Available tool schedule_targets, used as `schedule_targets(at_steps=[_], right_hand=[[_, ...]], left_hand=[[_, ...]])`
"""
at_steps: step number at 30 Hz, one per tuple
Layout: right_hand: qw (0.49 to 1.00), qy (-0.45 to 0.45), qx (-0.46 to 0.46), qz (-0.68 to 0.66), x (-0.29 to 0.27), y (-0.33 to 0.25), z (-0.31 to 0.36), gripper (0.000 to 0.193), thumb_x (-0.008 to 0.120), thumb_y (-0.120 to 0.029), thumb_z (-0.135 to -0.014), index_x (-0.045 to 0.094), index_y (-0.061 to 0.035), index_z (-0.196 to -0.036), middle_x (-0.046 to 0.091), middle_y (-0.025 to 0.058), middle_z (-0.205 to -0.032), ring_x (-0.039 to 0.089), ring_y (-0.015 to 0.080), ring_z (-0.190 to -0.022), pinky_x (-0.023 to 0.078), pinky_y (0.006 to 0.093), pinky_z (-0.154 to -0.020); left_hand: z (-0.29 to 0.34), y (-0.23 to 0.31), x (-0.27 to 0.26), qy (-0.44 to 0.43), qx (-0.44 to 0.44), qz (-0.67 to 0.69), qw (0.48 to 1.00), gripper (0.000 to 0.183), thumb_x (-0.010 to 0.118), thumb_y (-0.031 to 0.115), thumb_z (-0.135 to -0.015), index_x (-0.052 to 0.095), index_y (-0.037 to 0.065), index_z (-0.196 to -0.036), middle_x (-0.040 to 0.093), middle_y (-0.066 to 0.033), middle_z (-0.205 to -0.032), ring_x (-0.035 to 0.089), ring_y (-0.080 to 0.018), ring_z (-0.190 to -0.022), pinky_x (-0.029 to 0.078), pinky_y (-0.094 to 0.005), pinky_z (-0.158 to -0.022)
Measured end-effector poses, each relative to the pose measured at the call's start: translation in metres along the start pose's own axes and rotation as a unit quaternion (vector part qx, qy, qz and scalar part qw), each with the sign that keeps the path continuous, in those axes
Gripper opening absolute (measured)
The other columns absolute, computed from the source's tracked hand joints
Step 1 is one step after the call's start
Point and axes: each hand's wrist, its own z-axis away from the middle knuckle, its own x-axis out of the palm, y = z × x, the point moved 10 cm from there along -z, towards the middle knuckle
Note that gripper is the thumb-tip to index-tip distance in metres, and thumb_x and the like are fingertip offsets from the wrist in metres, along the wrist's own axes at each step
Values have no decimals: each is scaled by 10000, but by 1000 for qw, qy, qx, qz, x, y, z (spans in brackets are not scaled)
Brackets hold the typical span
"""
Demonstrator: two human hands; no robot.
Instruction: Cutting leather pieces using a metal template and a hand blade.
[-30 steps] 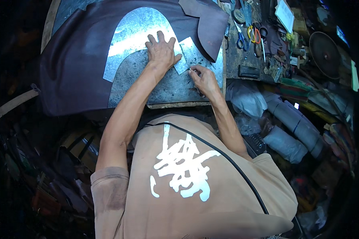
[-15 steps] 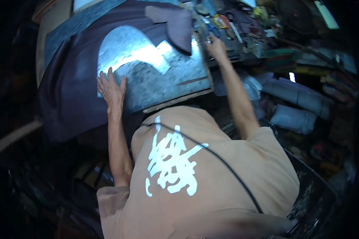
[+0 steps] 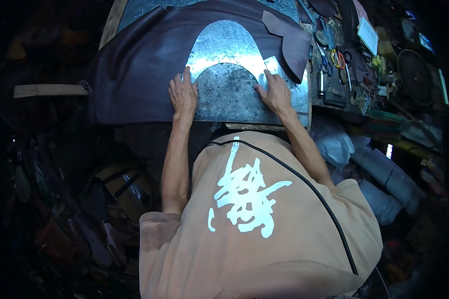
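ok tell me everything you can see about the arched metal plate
The arched metal plate looks silvery grey, faintly mottled, with bright glare across it. Its rounded end faces the picture's top edge; two legs flank a curved opening. It lies flat, partly over dark leather. The left hand touches its left leg, the right hand its right leg.

**Covered ends, cropped edges, dark corners**

The left grip [image 3: 183,94] hides the left foot of the arched plate [image 3: 226,45]; the right grip [image 3: 277,93] hides the other, and whether its fingers hold anything more cannot be told. Leather [image 3: 134,74] covers much of the table [image 3: 139,11], whose far end the top edge cuts off. The bottom edge crops the shirt [image 3: 264,254], overlapped there by a blurred beige shape [image 3: 294,283]. Scraps near the scissors [image 3: 339,60] are too small to identify. Clutter at left sinks into darkness.
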Motion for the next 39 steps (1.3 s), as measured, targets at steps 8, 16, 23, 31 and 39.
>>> schedule_targets(at_steps=[8, 16, 23, 31, 39], right_hand=[[998, 53, 16, 19, 11, 14, -12, 669, 727, -304, -806, 466, -6, -1345, 573, 253, -1064, 576, 414, -971, 471, 492, -848], [998, 20, -1, 58, 6, 6, -9, 656, 718, -363, -801, 506, 2, -1302, 576, 249, -1131, 549, 407, -1067, 461, 484, -903], [990, -5, -2, 140, 24, 2, -14, 450, 580, -146, -832, 490, -5, -1249, 572, 215, -1068, 567, 372, -988, 501, 483, -817], [986, 32, 109, 120, -95, -9, -39, 294, 532, -260, -841, 655, 4, -880, 654, 286, -818, 659, 426, -805, 516, 508, -741], [978, -177, -26, -107, -115, -129, 15, 436, 535, -391, -826, 694, 2, -930, 675, 239, -846, 665, 406, -798, 521, 457, -775]], left_hand=[[-34, -50, 23, -81, -156, 341, 924, 494, 699, 229, -856, 559, -27, -1254, 667, -169, -1018, 631, -253, -918, 493, -352, -830], [-24, -132, -35, -92, -190, 605, 768, 414, 635, 193, -930, 578, -69, -1245, 642, -95, -1129, 590, -135, -1033, 451, -270, -907], [52, -268, -75, -32, -339, 507, 792, 393, 632, 187, -937, 583, -35, -1257, 655, -77, -1102, 609, -149, -994, 475, -253, -877], [67, -260, -121, 187, -260, 113, 941, 389, 670, 209, -900, 624, -22, -1209, 702, -133, -976, 643, -171, -864, 496, -312, -794], [57, 109, -53, -50, 126, 454, 881, 568, 793, 247, -759, 604, -17, -1225, 656, -176, -1136, 631, -259, -1025, 494, -346, -892]])
